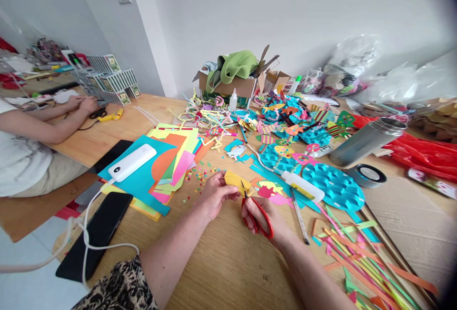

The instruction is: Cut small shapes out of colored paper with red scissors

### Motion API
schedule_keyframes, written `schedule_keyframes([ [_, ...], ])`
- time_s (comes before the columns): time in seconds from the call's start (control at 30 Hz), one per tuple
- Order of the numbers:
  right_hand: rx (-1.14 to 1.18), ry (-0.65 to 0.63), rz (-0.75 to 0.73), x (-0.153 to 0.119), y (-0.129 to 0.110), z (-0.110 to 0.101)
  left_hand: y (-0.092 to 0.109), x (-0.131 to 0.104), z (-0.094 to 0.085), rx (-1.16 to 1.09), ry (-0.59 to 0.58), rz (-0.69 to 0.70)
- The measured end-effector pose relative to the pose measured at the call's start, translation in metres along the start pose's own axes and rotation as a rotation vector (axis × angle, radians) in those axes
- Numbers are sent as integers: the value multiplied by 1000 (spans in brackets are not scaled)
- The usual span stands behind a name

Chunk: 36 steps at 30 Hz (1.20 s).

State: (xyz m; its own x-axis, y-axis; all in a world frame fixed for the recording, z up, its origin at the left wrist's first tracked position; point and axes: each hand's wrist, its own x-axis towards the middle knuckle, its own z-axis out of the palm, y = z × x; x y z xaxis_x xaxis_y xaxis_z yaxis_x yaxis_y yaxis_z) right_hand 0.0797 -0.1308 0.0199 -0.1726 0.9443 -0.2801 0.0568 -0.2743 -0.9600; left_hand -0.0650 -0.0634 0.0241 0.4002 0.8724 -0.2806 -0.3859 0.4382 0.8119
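Observation:
My left hand (215,195) pinches a small piece of yellow paper (232,181) between thumb and fingers above the wooden table. Red-handled scissors (264,219) are in my right hand (262,212), its fingers wrapped through the loops. The scissor blades meet the right edge of the yellow paper. Just beyond my right hand lie cut paper fish, among them a dark pink one (266,192). Tiny paper scraps (198,181) are scattered left of my hands. A white glue bottle (303,186) and a pen (299,215) lie to the right.
Coloured paper sheets (174,157) with a white power bank (133,162) lie at left, near a black phone (94,236). Blue paper discs (333,188), paper strips (371,257) and a steel flask (367,141) are at right. A co-worker (32,143) sits at far left.

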Motion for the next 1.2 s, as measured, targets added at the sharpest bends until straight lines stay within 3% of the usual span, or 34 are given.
schedule_keyframes([
  [0.43,-23,-11,8,1,-2,1,-2,0,2,-10,38,-14],
  [0.8,-24,-4,20,-1,-4,1,-2,0,0,77,-26,-63],
  [1.2,-17,-34,12,-1,-5,0,2,-4,2,121,19,-87],
])
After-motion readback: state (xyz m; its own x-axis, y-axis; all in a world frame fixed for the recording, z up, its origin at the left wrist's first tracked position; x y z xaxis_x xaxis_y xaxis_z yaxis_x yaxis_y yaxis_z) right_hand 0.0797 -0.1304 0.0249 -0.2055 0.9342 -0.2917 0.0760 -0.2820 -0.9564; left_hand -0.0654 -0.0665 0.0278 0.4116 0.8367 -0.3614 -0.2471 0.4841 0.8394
